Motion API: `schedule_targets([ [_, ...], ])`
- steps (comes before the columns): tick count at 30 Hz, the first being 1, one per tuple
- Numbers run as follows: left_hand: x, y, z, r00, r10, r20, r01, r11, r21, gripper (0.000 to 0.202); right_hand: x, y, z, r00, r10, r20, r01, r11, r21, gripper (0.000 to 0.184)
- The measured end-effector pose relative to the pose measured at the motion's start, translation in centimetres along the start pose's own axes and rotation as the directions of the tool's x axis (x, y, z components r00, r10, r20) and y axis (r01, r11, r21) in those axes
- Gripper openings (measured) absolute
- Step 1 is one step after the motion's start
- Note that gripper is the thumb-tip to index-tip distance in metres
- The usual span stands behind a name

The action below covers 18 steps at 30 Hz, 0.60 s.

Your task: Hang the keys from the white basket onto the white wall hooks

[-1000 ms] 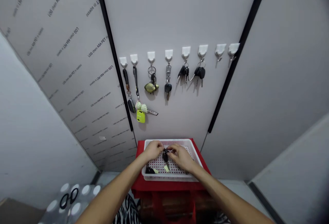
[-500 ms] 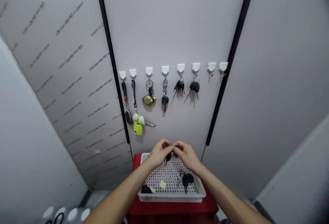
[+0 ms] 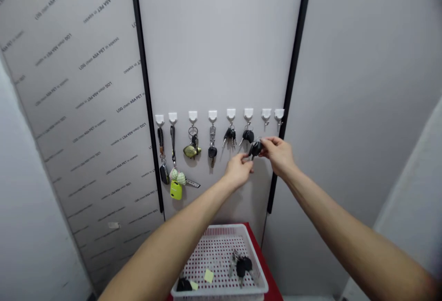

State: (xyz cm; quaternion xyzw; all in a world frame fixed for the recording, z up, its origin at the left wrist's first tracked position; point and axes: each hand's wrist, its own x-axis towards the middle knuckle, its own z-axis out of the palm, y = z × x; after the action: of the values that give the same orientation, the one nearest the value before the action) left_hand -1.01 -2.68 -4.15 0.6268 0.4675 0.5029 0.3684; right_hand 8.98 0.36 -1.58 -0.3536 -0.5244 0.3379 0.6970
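Note:
My right hand [image 3: 278, 154] pinches the ring of a bunch of black-headed keys [image 3: 256, 148] in front of the wall, just below the two hooks at the right end. My left hand [image 3: 239, 170] is closed at the lower left of the same bunch, its fingertips against the keys. The nearest bare hook [image 3: 266, 116] is white with a metal prong. Left of the held bunch, another set of black-headed keys [image 3: 247, 135] hangs from its own hook [image 3: 248, 116].
Further left hang more keys [image 3: 229, 135], a fish-shaped keyring [image 3: 192, 151] and a lime-green tag [image 3: 176, 190]. Below, a white perforated basket [image 3: 221, 293] on a red stand [image 3: 265, 264] holds loose keys [image 3: 241, 266] and yellow paper slips [image 3: 209, 275]. A black strip [image 3: 293, 71] edges the panel.
Both hands have risen from above the basket to the hooks' right end, carrying the keys up and rightward. The camera view has shifted too.

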Motion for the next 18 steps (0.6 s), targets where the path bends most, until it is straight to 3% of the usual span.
schedule_targets([
  [4,1.8,3.5,1.1,0.998,0.056,-0.012,-0.056,0.998,0.033,0.035,2.8,-2.3,-0.6,0.995,-0.036,-0.091,0.037,0.999,0.007,0.007],
  [7,2.6,4.7,1.9,0.998,0.055,-0.024,-0.054,0.997,0.046,0.036,4.2,-2.9,-1.1,0.99,-0.047,-0.133,0.043,0.999,-0.033,0.008],
  [14,3.9,4.0,2.6,1.0,-0.022,-0.005,0.022,0.999,0.045,0.038,5.7,-2.3,-1.1,0.992,0.0,-0.127,-0.029,0.975,-0.222,0.011],
  [18,2.8,3.6,2.3,0.999,-0.036,0.018,0.035,0.997,0.063,0.039,5.2,-2.0,-1.1,0.992,0.022,-0.125,-0.053,0.967,-0.248,0.006],
])
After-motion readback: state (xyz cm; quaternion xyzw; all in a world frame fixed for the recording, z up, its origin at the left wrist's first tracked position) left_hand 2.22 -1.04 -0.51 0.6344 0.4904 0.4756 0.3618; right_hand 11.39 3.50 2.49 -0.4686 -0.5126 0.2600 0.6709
